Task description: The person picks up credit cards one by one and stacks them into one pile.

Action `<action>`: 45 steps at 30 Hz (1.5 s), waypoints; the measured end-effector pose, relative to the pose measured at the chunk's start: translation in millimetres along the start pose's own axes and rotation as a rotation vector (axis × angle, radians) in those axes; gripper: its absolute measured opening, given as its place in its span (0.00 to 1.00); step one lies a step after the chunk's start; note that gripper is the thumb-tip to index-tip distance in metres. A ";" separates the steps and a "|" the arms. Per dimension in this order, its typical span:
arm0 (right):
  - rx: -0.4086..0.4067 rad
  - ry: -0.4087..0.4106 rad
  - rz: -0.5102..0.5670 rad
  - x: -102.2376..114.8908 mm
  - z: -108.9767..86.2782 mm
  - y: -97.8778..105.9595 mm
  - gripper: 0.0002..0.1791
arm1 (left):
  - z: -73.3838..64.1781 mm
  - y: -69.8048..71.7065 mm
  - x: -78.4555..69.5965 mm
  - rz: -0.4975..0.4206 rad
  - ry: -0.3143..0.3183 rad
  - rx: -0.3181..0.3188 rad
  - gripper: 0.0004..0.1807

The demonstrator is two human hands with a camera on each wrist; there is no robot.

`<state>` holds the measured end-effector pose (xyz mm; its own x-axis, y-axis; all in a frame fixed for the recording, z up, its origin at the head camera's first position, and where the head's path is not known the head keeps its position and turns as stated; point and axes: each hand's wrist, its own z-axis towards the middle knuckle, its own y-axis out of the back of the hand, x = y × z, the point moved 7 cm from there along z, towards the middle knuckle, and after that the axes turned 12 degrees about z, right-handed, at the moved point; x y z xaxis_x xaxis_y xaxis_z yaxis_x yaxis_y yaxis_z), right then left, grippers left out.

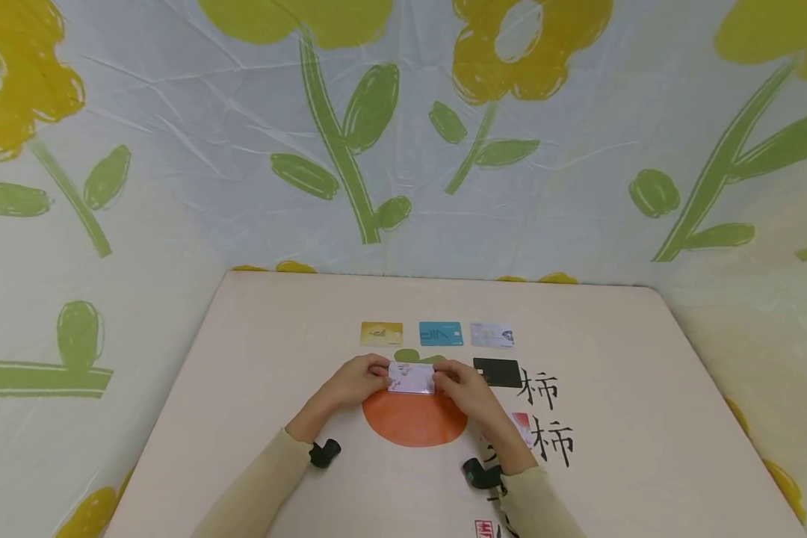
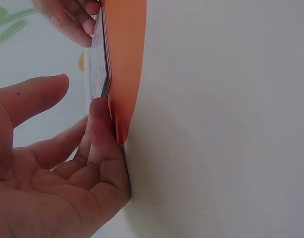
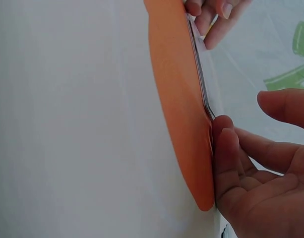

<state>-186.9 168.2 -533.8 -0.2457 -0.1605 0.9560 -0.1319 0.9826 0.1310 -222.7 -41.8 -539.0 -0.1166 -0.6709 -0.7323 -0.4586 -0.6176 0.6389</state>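
A small stack of cards (image 1: 412,378), its top one pale with a pinkish pattern, lies over a printed orange fruit (image 1: 415,422). My left hand (image 1: 359,381) grips the stack's left end, and my right hand (image 1: 464,385) holds the right end. Seen edge-on in the left wrist view, the stack (image 2: 106,64) shows thin layers, with curled fingers (image 2: 99,124) at its corner and one digit raised apart. The right wrist view likewise has bent fingertips (image 3: 226,144) against the stack (image 3: 201,74).
Beyond the hands lie a gold card (image 1: 381,333), a teal card (image 1: 437,329) and a silvery card (image 1: 492,335) in a row. A black card (image 1: 501,373) sits right of my right hand; my forearm partly covers a red-pink card (image 1: 521,424). Flowered cloth (image 1: 417,217) hangs behind the table (image 1: 612,329).
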 end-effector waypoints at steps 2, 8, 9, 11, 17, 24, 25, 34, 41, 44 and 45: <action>0.000 0.002 -0.006 0.3 0.7 0.0 0.19 | 0.5 1.1 -0.1 0.005 0.003 0.004 0.20; -0.002 -0.001 0.004 -0.9 2.7 1.2 0.19 | -0.2 3.9 -3.5 0.001 0.008 0.015 0.19; -0.001 -0.002 0.008 -1.3 2.6 1.2 0.19 | -0.1 4.1 -3.7 0.003 0.009 0.015 0.19; 0.003 0.000 0.018 -1.4 2.2 0.9 0.19 | 0.0 3.6 -2.9 0.005 0.009 0.016 0.19; 0.001 -0.001 0.023 -1.0 1.0 0.6 0.19 | 0.3 2.8 -1.7 0.008 0.002 0.018 0.18; -0.002 -0.009 0.015 -1.9 1.0 0.0 0.19 | -2.0 2.1 -2.1 0.002 0.013 0.032 0.18; -0.003 -0.008 0.012 -2.0 1.0 -0.1 0.19 | -2.4 2.2 -2.1 -0.002 0.018 0.032 0.18; 0.001 0.010 0.016 -1.5 1.4 -0.3 0.18 | -4.8 6.1 -6.3 -0.027 0.005 0.009 0.17; 0.008 0.012 0.013 -0.6 1.6 -1.7 0.19 | -4.5 8.5 -7.9 -0.048 0.004 -0.013 0.19; 0.008 0.015 0.013 -1.0 2.1 -2.4 0.19 | -4.3 7.6 -7.2 -0.055 0.014 -0.011 0.20; 0.007 0.017 0.009 -1.2 2.3 -2.6 0.19 | -4.2 7.3 -7.0 -0.058 0.017 -0.010 0.20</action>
<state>-188.5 165.6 -535.9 -0.2308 -0.1495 0.9614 -0.1363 0.9833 0.1202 -221.5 -43.4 -528.2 -0.0751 -0.6409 -0.7639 -0.4550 -0.6596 0.5982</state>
